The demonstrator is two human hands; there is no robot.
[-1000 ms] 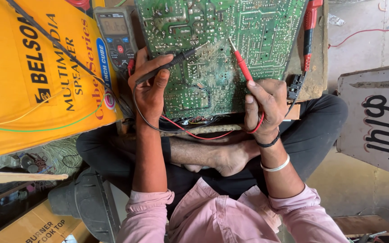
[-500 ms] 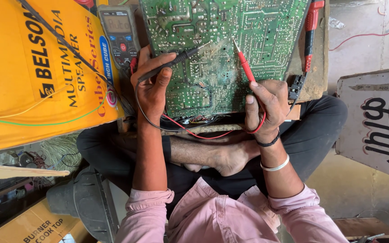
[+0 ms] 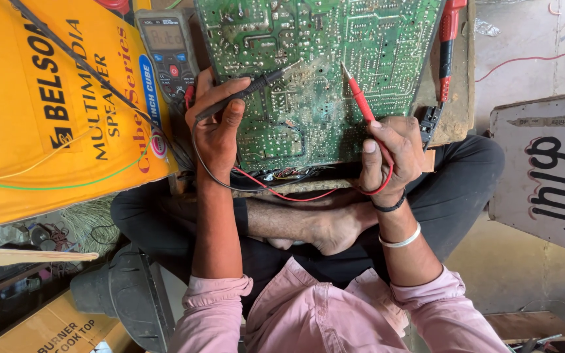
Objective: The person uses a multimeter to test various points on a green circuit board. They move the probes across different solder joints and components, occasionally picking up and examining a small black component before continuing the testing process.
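Cluttered workshop floor, seen from above a cross-legged sitter: green circuit board (image 3: 322,72) lies just ahead of both hands. Left hand (image 3: 217,127) grips the black probe (image 3: 250,88), right hand (image 3: 390,153) the red probe (image 3: 361,98); both tips slant inward onto the board, beside the multimeter (image 3: 167,55).

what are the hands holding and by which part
The left hand holds the black probe by its rear handle; the right hand holds the red probe by its handle, both tips toward the green circuit board.
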